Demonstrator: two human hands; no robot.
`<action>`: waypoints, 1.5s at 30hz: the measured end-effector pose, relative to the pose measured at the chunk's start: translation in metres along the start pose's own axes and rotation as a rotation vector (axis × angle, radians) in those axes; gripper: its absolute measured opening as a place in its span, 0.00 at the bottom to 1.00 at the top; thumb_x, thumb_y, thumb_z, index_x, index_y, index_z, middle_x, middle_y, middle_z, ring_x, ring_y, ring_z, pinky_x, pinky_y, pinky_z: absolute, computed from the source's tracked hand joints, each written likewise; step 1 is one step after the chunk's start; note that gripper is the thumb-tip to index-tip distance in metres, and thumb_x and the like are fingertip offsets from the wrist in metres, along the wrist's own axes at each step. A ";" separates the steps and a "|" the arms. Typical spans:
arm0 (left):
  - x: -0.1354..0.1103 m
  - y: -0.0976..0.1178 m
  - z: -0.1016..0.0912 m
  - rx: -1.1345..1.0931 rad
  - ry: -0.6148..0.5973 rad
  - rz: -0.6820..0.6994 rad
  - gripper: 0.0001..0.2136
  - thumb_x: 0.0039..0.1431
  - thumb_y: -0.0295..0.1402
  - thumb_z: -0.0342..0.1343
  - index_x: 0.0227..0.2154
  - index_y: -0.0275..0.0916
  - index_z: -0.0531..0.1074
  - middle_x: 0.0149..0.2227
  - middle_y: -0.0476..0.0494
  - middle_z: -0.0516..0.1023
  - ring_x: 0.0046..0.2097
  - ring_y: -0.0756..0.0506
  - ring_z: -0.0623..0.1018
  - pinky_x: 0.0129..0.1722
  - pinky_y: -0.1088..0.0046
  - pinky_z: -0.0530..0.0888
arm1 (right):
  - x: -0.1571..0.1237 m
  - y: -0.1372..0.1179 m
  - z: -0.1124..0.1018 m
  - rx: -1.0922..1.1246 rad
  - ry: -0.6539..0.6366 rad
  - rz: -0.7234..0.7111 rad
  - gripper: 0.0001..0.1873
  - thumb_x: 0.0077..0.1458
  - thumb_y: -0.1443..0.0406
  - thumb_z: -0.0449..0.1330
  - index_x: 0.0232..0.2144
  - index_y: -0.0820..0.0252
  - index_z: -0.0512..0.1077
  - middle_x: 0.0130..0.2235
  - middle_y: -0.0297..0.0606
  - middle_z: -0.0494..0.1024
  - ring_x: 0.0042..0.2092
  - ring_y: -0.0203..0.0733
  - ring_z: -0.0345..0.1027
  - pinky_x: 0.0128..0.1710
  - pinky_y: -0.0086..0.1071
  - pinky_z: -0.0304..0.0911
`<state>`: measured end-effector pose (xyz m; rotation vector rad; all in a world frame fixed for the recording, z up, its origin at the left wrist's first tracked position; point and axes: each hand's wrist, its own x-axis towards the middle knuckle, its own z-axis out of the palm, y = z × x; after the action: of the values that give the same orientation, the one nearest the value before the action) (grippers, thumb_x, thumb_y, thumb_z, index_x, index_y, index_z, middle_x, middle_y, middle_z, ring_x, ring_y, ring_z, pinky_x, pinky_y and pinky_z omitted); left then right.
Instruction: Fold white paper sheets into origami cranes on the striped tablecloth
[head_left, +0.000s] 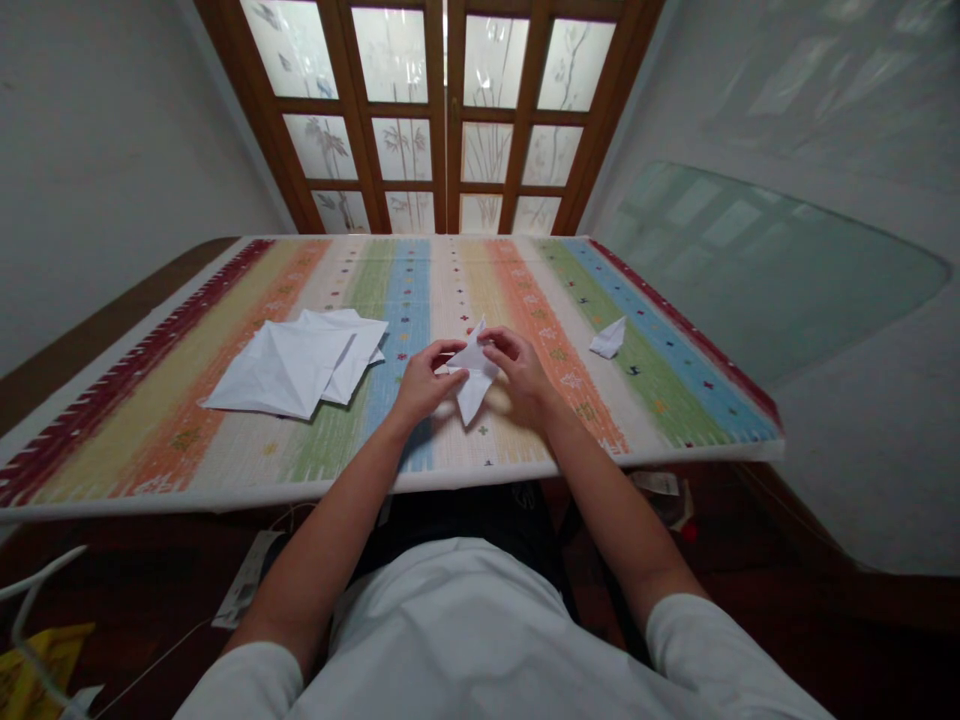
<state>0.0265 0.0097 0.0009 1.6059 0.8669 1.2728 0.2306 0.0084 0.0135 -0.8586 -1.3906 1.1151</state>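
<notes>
Head view. Looks forward and down at a table covered by a striped cloth (412,290), with bands of red, yellow, orange, cream, green and blue running away from the near edge and small motifs dotted along them.

Holds a folded paper (471,395) in both hands near the middle of the table's near side. White, creased, with one narrow point toward the body and another pointing away, above the fingertips. Grips it on the left side with the left hand (427,378), thumb and forefinger closed on the edge. Pinches it on the upper right with the right hand (520,366), thumb and fingertips drawn together, remaining fingers curled. Cannot tell whether paper touches cloth or sits slightly lifted.

To the left, well apart from the hands: a loose pile of white sheets (277,370), overlapping unevenly, crease lines showing on top. To the right, apart from the right hand: a small paper piece (609,338), white, folded to a point, lying on the cloth.

Beyond the far edge, wooden doors (448,140) with frosted panes bearing plant patterns. Below, a white shirt (457,640) with short sleeves; at lower left, something yellow (49,660) on dark floor (157,580), too dim to identify.
</notes>
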 end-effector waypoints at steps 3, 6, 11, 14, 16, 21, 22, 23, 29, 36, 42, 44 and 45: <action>0.000 0.001 -0.001 -0.011 0.014 0.009 0.15 0.50 0.33 0.73 0.42 0.40 0.82 0.48 0.37 0.86 0.50 0.38 0.85 0.47 0.61 0.86 | 0.001 -0.001 0.000 0.023 0.066 0.084 0.24 0.56 0.40 0.68 0.38 0.52 0.82 0.44 0.40 0.84 0.49 0.48 0.76 0.48 0.38 0.73; -0.001 0.003 -0.002 -0.015 0.024 0.019 0.11 0.53 0.35 0.73 0.37 0.40 0.81 0.47 0.38 0.85 0.51 0.39 0.84 0.47 0.62 0.85 | 0.003 0.001 -0.002 0.089 0.074 0.135 0.24 0.53 0.40 0.71 0.37 0.52 0.83 0.43 0.39 0.84 0.47 0.47 0.76 0.45 0.37 0.73; 0.000 0.006 -0.003 -0.023 0.035 0.092 0.12 0.56 0.41 0.73 0.32 0.41 0.78 0.54 0.38 0.81 0.56 0.39 0.81 0.51 0.62 0.83 | 0.005 0.006 -0.007 0.148 0.029 0.245 0.25 0.46 0.46 0.77 0.41 0.54 0.85 0.38 0.38 0.84 0.39 0.42 0.76 0.39 0.34 0.73; 0.001 0.005 -0.002 -0.065 0.055 0.126 0.18 0.60 0.50 0.73 0.34 0.43 0.74 0.49 0.40 0.81 0.51 0.42 0.81 0.50 0.65 0.82 | 0.004 0.006 -0.008 0.182 -0.044 0.322 0.25 0.44 0.48 0.79 0.40 0.55 0.84 0.32 0.34 0.81 0.32 0.38 0.72 0.33 0.32 0.71; 0.001 0.004 -0.002 -0.076 0.083 0.124 0.21 0.62 0.55 0.70 0.37 0.44 0.71 0.43 0.43 0.80 0.44 0.44 0.81 0.43 0.69 0.80 | 0.002 0.005 -0.006 0.186 -0.121 0.360 0.24 0.44 0.49 0.80 0.38 0.55 0.82 0.30 0.31 0.78 0.30 0.36 0.70 0.31 0.30 0.69; 0.001 0.003 -0.002 0.004 0.215 0.137 0.20 0.65 0.54 0.68 0.46 0.46 0.70 0.37 0.49 0.75 0.34 0.48 0.75 0.32 0.73 0.72 | -0.003 -0.002 0.002 0.104 -0.273 0.339 0.21 0.46 0.48 0.79 0.32 0.55 0.81 0.35 0.35 0.82 0.36 0.39 0.75 0.34 0.30 0.73; 0.000 0.003 -0.002 0.022 0.244 0.143 0.19 0.66 0.52 0.68 0.47 0.46 0.69 0.37 0.49 0.76 0.33 0.48 0.75 0.32 0.73 0.72 | -0.004 -0.004 0.004 0.117 -0.255 0.314 0.21 0.46 0.48 0.79 0.33 0.55 0.81 0.36 0.36 0.83 0.38 0.40 0.76 0.36 0.30 0.74; 0.000 0.003 -0.002 0.050 0.272 0.153 0.18 0.66 0.50 0.67 0.47 0.46 0.70 0.37 0.49 0.76 0.34 0.48 0.76 0.33 0.73 0.72 | -0.004 -0.006 0.004 0.144 -0.232 0.295 0.21 0.47 0.48 0.79 0.33 0.54 0.81 0.37 0.36 0.83 0.40 0.41 0.77 0.38 0.31 0.75; -0.003 0.005 0.001 0.285 0.190 0.179 0.09 0.69 0.43 0.64 0.38 0.43 0.77 0.38 0.45 0.81 0.39 0.44 0.79 0.39 0.69 0.77 | -0.004 -0.010 0.007 0.219 -0.239 0.285 0.25 0.45 0.45 0.81 0.32 0.54 0.78 0.35 0.34 0.81 0.40 0.43 0.77 0.45 0.37 0.77; -0.005 0.007 0.003 0.258 0.042 0.227 0.16 0.70 0.50 0.62 0.45 0.44 0.83 0.58 0.35 0.81 0.59 0.37 0.82 0.52 0.59 0.82 | -0.001 -0.006 0.009 0.150 -0.040 0.201 0.28 0.42 0.41 0.79 0.29 0.53 0.76 0.38 0.35 0.80 0.42 0.43 0.76 0.44 0.36 0.76; -0.001 0.004 0.000 0.182 0.007 0.179 0.15 0.64 0.47 0.70 0.30 0.43 0.79 0.51 0.36 0.86 0.55 0.36 0.84 0.64 0.49 0.77 | 0.004 0.000 0.000 0.138 0.078 0.179 0.35 0.40 0.33 0.77 0.30 0.53 0.74 0.35 0.34 0.79 0.42 0.45 0.76 0.42 0.36 0.74; 0.001 0.002 -0.003 0.096 0.013 0.137 0.18 0.63 0.50 0.70 0.28 0.42 0.78 0.52 0.36 0.86 0.55 0.36 0.85 0.62 0.51 0.78 | 0.006 0.004 -0.004 0.149 0.105 0.184 0.36 0.40 0.32 0.76 0.31 0.53 0.73 0.34 0.35 0.79 0.41 0.46 0.76 0.40 0.35 0.73; 0.002 0.001 -0.004 0.049 0.018 0.116 0.19 0.63 0.51 0.70 0.28 0.41 0.78 0.52 0.35 0.86 0.54 0.37 0.85 0.60 0.53 0.79 | 0.008 0.006 -0.006 0.152 0.118 0.192 0.37 0.41 0.31 0.75 0.32 0.53 0.73 0.34 0.35 0.79 0.41 0.46 0.77 0.38 0.35 0.72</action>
<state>0.0232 0.0121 0.0025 1.7071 0.8324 1.3572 0.2354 0.0186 0.0096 -0.9463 -1.1287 1.2781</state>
